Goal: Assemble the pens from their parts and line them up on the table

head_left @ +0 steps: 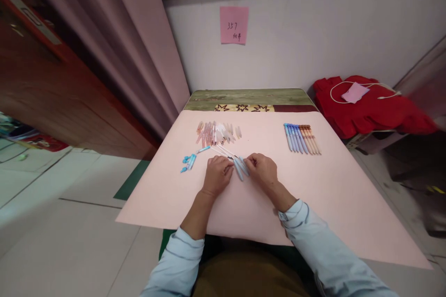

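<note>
My left hand [218,174] is closed, its fingertips pinched beside the dark tip of a white pen refill; what they grip, if anything, is hidden. My right hand [263,171] pinches the upper end of a light blue pen barrel [245,167]. Between both hands another light blue barrel [238,170] lies slanted on the sheet. Thin white refills [226,151] reach from just beyond my fingers toward the pile. Left of my left hand are bright blue pen parts [190,162], with one longer blue piece [203,149] nearby.
A pile of pinkish and clear pen parts [209,133] lies at the back of the pale pink sheet [167,195]. Blue pens [296,138] and brown-topped pens [310,139] form a row at right. Beyond the table are a red cloth [379,111] and a white cable [334,90].
</note>
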Available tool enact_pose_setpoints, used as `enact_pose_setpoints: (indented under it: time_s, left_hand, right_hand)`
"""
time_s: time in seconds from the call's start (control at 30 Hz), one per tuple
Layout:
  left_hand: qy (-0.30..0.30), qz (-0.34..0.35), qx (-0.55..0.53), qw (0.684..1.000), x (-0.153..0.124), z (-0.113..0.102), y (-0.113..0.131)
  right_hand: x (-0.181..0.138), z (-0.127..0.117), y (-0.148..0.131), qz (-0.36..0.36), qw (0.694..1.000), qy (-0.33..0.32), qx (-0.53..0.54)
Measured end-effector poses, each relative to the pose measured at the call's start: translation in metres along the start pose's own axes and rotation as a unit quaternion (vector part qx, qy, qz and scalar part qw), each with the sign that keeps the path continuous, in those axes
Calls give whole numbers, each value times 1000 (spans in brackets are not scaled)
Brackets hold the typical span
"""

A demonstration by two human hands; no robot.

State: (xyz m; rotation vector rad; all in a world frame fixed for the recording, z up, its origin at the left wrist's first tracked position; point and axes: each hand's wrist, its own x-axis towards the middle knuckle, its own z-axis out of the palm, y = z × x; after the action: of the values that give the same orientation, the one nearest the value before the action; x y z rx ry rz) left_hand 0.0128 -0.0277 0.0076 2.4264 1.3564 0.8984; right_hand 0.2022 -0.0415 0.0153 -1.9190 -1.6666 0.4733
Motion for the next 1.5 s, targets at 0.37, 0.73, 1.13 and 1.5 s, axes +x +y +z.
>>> enact_pose_setpoints:
  time_s: [0.37, 0.73, 1.13, 1.5]
  left_hand:
    - [15, -17, -8, 1000, 1, 4, -5]
    - [21, 2, 64, 998, -1, 9, 0]
    - [136, -114, -250, 952, 2, 5, 8]
    - [120, -194, -512, 828, 5, 20, 25]
  right_hand:
    - [-1, 1, 0, -9, 1000, 5, 5]
    - [-2, 4, 2, -21, 999, 27, -7]
    - [-10, 6, -8, -190, 969, 39, 153]
    - [-8, 16, -10, -83, 919, -29, 384]
